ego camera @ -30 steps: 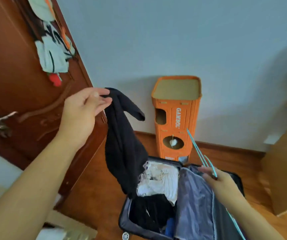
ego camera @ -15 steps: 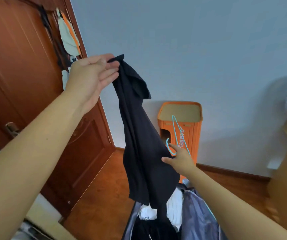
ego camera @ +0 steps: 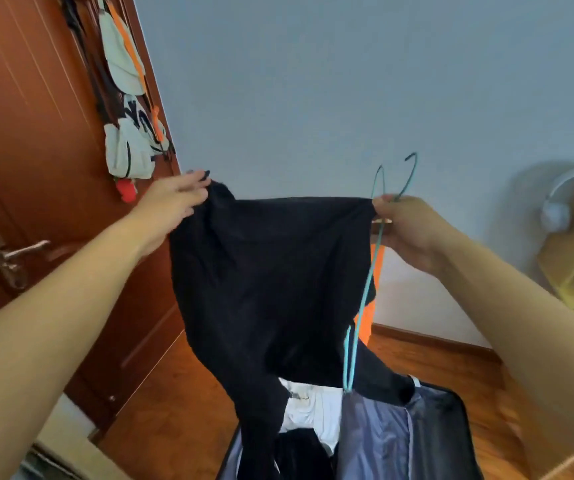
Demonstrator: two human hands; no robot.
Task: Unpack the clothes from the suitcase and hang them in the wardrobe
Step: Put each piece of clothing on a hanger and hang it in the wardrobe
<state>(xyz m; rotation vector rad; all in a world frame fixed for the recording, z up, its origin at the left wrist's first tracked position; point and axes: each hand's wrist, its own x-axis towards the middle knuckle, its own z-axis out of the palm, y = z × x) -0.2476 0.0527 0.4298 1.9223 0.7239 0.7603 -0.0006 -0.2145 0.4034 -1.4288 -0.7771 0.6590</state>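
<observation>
Black garment [ego camera: 264, 278]: stretched between both hands above the open suitcase [ego camera: 444, 431].
Left hand [ego camera: 171, 206]: pinches one corner.
Right hand [ego camera: 406, 226]: grips the other corner plus teal hangers [ego camera: 365, 289].

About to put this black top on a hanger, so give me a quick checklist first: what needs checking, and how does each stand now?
1. Left hand has a grip on one top corner of the black top: ok.
2. Right hand pinches the other corner: ok.
3. Teal hangers in the right hand: ok.
4. Single hanger separated: not ok, two hooks show.
5. Neck opening found: cannot tell.
6. Top clear of the suitcase: not ok, its lower end hangs in.
</observation>
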